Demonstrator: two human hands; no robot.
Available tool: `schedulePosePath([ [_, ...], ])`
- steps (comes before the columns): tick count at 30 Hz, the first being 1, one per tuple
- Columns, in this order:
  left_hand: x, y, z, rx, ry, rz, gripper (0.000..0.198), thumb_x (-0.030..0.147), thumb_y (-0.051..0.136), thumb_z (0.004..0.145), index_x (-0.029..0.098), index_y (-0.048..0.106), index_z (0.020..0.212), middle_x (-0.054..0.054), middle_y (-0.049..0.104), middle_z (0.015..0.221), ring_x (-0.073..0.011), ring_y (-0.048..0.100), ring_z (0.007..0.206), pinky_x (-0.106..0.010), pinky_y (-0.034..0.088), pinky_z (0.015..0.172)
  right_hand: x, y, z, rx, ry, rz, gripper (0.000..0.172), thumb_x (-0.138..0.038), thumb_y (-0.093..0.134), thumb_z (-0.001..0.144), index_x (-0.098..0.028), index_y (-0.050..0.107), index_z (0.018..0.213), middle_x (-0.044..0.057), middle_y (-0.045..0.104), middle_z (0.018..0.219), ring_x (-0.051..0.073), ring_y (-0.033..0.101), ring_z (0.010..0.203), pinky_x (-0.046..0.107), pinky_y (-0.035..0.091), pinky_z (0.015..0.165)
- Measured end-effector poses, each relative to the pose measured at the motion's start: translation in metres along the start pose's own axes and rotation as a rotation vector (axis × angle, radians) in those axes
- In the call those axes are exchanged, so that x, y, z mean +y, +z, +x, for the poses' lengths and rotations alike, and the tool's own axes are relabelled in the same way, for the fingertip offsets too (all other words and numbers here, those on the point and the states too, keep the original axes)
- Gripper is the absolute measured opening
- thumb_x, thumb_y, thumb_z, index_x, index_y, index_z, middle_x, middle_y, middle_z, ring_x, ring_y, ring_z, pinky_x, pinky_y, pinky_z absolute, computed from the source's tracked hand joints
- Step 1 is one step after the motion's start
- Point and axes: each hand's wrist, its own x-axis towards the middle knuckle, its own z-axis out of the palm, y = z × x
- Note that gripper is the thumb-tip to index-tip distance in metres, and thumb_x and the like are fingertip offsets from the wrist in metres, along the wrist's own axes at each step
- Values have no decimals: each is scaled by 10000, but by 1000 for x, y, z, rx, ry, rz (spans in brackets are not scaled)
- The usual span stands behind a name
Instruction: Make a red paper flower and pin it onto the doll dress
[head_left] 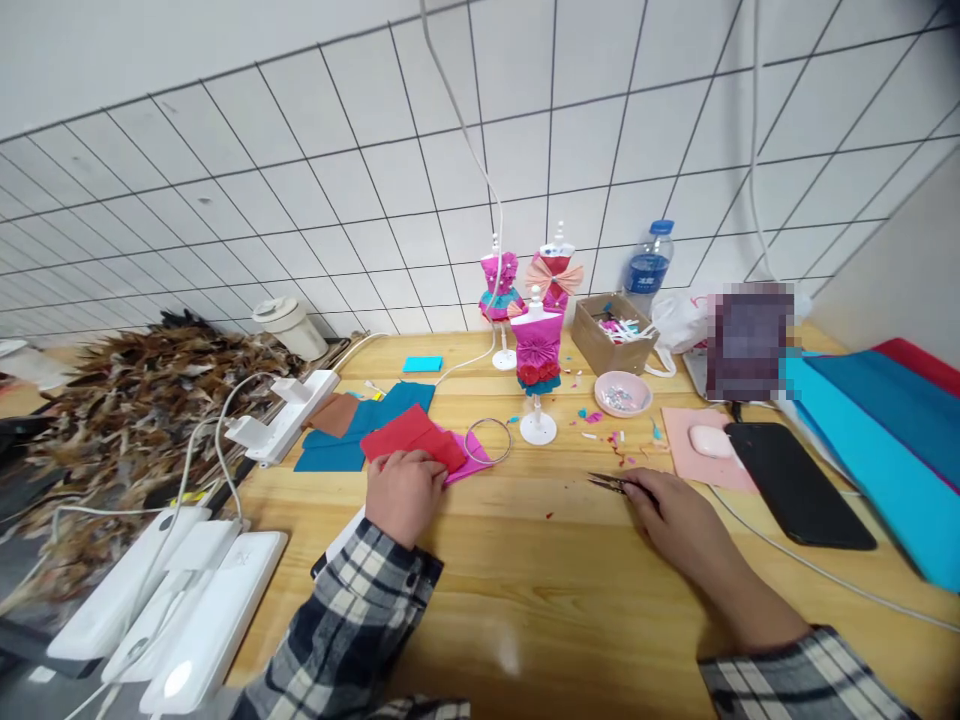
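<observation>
Red sheet [412, 440] left unshaped under the left hand [405, 495]

The red sheet is laid on the tabletop [525, 570], left of the middle, partly over a magenta sheet [476, 458] and against teal sheets [330, 452]. It is covered at its near edge by the left hand, whose fingers are bent; whether the sheet is pinched or only pressed cannot be told. A small pair of dark snips [607, 483] is grasped in the right hand [679, 520], with the points held well apart from the sheets.

Much appears to have been done. The front form [538, 350] is dressed in magenta, with a gathered fan, red flowers and a teal hem. Behind it, the left form [497, 275] and the right form [556, 280] are likewise dressed, the latter being trimmed with a peach bow. Cutting is suggested by scraps [593, 417] strewn near a pink bowl [624, 408] that is filled with small shiny pieces.

What is left seems to be the loose stock: the red, magenta and teal sheets are not yet worked into any garment, and a metal ring [511, 442] is set partly over the magenta one, unattached to any form.
</observation>
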Motion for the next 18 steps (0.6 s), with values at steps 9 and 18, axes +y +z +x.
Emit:
schedulePosePath([
  [9,7,-15,-6,-53,-332,-1265,265,394,564,762,191,620,923,-21,685,834,-193,633,747,-281,496,643,-15,-5,0,145,206,156,339,-464,437,852,-218,552,1056,62,684,934,216,635,796,315,466,685],
  [18,23,53,18,-304,-593,-1449,211,301,597,782,177,558,948,-33,677,809,-144,662,634,-271,558,559,-18,-3,-3,-37,121,145,210,-197,477,740,-258,607,893,11,692,827,202,626,753,288,422,643],
])
